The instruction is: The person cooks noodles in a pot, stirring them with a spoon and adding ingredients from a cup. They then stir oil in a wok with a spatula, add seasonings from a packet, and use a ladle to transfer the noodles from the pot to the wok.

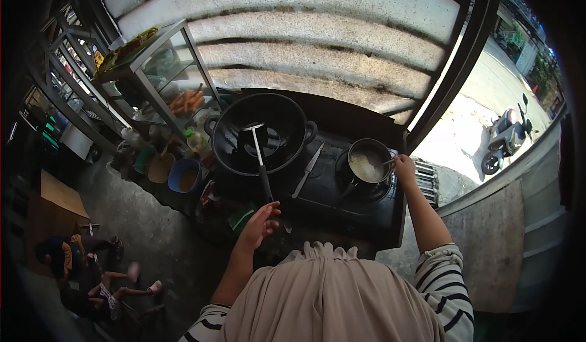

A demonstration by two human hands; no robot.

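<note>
My right hand (403, 168) is closed on the thin handle of a utensil, likely a spoon (388, 162), at the right rim of a small saucepan (368, 178). Pale, cloudy liquid (367, 163) is in the saucepan, which sits on the right burner. My left hand (259, 226) hovers by the stove's front edge, fingers loosely apart, just below the black handle of a spatula (264, 171). That spatula leans across a large black wok (235, 119) on the left side. Between the two pans, a knife (309, 170) lies on the black stove top (323, 189).
Left of the wok stand a blue container (184, 176), a tan one (161, 168), a green one (144, 159) and a bottle (195, 140). A glass display case (162, 67) rises behind them. Two people (91, 275) sit at lower left. A motorbike (508, 135) is parked outside.
</note>
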